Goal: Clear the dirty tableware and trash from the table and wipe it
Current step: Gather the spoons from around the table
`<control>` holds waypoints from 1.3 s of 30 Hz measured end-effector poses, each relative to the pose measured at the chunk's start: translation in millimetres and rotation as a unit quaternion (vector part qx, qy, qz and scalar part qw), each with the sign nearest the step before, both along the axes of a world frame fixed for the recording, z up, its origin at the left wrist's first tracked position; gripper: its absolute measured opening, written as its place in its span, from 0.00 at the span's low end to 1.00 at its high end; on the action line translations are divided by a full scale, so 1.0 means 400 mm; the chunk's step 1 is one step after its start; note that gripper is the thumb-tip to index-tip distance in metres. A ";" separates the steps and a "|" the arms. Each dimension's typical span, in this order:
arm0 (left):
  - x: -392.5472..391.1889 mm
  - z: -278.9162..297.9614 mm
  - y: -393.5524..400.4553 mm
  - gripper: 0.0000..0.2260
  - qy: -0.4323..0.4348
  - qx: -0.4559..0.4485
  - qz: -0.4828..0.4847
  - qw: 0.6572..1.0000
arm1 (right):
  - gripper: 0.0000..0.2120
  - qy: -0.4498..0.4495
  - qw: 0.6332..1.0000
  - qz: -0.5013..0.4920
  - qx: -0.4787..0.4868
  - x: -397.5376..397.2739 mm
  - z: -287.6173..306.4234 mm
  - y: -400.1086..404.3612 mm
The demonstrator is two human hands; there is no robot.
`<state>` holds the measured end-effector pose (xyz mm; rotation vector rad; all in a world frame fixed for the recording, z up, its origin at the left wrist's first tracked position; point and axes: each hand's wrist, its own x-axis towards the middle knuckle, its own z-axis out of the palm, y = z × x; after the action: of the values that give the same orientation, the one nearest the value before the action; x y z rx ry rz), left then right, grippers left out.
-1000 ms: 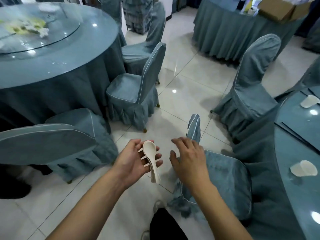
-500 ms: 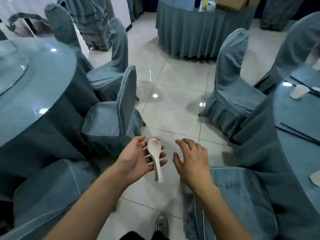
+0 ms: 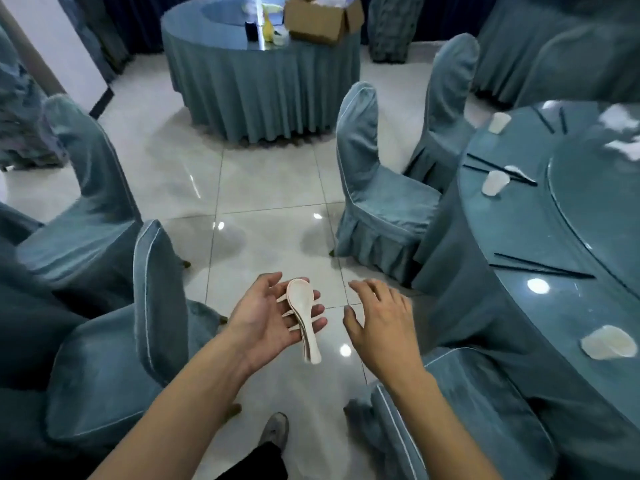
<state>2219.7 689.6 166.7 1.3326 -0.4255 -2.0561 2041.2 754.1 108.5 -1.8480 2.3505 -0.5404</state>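
Note:
My left hand [image 3: 266, 317] is palm up over the floor and carries a stack of white soup spoons [image 3: 304, 317] on its nearly straight fingers, handles pointing toward me. My right hand [image 3: 384, 323] hovers palm down just right of the spoons, fingers spread, holding nothing. At the right is the round blue table [image 3: 540, 306] under a glass top. On it lie tipped white paper cups [image 3: 607, 346] [image 3: 495, 182] [image 3: 498, 122], black chopsticks [image 3: 543, 268] [image 3: 498, 169] and crumpled white napkins [image 3: 620, 133].
Chairs in blue covers stand around me: two on the left [image 3: 104, 341] [image 3: 79, 220], one below my right arm [image 3: 478, 410], two by the table [image 3: 377, 209] [image 3: 446, 109]. A far round table [image 3: 263, 74] bears a cardboard box [image 3: 322, 19]. Glossy tiled floor [image 3: 270, 202] lies between.
The view has swung right, from the left-hand table to the dirty table. Both hands keep their pose, the spoons still lying in the left one.

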 end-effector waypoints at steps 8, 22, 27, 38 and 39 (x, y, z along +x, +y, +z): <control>-0.131 0.037 -0.338 0.22 0.000 -0.018 -0.120 0.993 | 0.17 0.000 0.990 -0.142 -0.009 -0.064 0.034 -0.221; -0.648 0.023 -0.804 0.22 -0.002 -0.021 -0.274 0.961 | 0.19 -0.006 0.962 -0.274 -0.013 -0.504 0.000 -0.603; -0.829 0.035 -0.934 0.22 0.010 -0.017 -0.289 0.957 | 0.17 -0.003 0.954 -0.299 -0.015 -0.671 0.004 -0.719; -1.221 -0.016 -1.209 0.22 0.019 0.008 -0.363 0.931 | 0.16 0.025 0.917 -0.397 -0.025 -1.041 -0.050 -0.915; -1.256 -0.022 -1.241 0.22 0.018 0.010 -0.370 0.929 | 0.15 0.018 0.914 -0.405 -0.017 -1.077 -0.054 -0.939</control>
<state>1717.2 193.2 157.9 1.2535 -1.0162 -2.6790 1610.4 378.5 86.7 -0.7983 3.0810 -0.6010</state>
